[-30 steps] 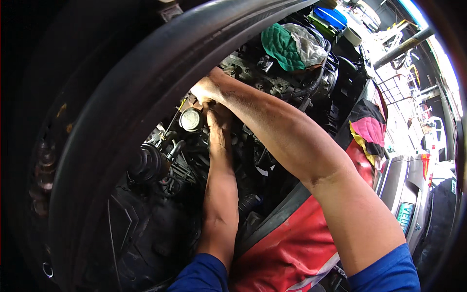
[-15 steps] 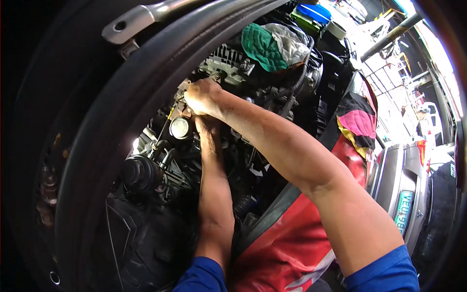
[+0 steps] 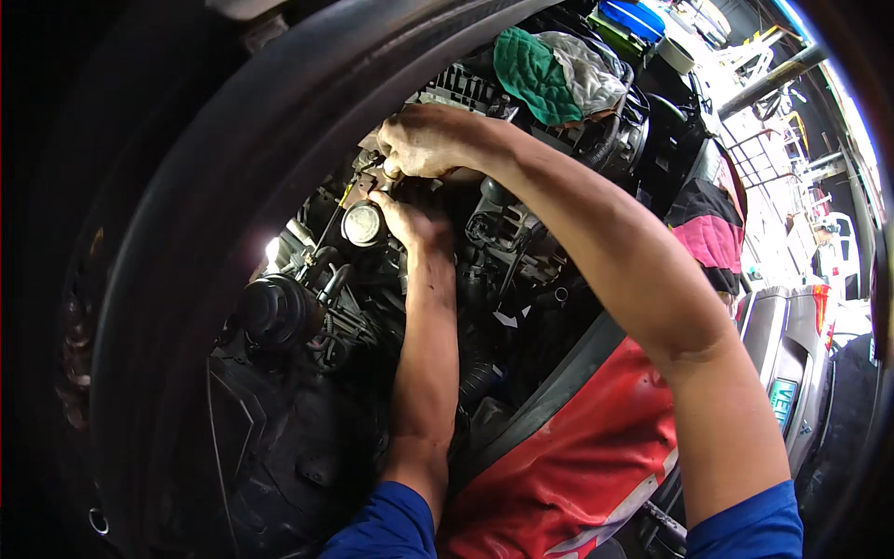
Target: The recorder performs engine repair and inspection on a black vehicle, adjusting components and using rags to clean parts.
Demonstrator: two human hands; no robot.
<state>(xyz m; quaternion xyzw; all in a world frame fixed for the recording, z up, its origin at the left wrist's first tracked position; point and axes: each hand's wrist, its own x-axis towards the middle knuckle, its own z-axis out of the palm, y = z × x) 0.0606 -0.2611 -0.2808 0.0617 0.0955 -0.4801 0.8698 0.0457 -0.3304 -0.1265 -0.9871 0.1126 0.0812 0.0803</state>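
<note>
Inside an engine bay, my right hand (image 3: 424, 140) is closed, with its fingers curled down over a metal part of the engine (image 3: 372, 166). What it grips is too small and covered to make out. Just below it, my left hand (image 3: 412, 222) reaches in among the engine parts. Its thumb points up beside a round, pale cap (image 3: 363, 224), while the other fingers are hidden in shadow. A thin yellow piece (image 3: 348, 194), perhaps a dipstick handle, shows left of the hands.
The dark raised hood edge (image 3: 214, 177) curves close along the left. A black round reservoir (image 3: 277, 312) sits lower left. Green and white cloths (image 3: 535, 79) lie on the far engine side. A red cover (image 3: 577, 447) drapes the right fender, and a silver car (image 3: 778, 345) stands beyond.
My right hand has lifted slightly and its elbow has swung outward. My left hand, earlier mostly beneath the right, now shows its thumb and back. The whole view has shifted a little.
</note>
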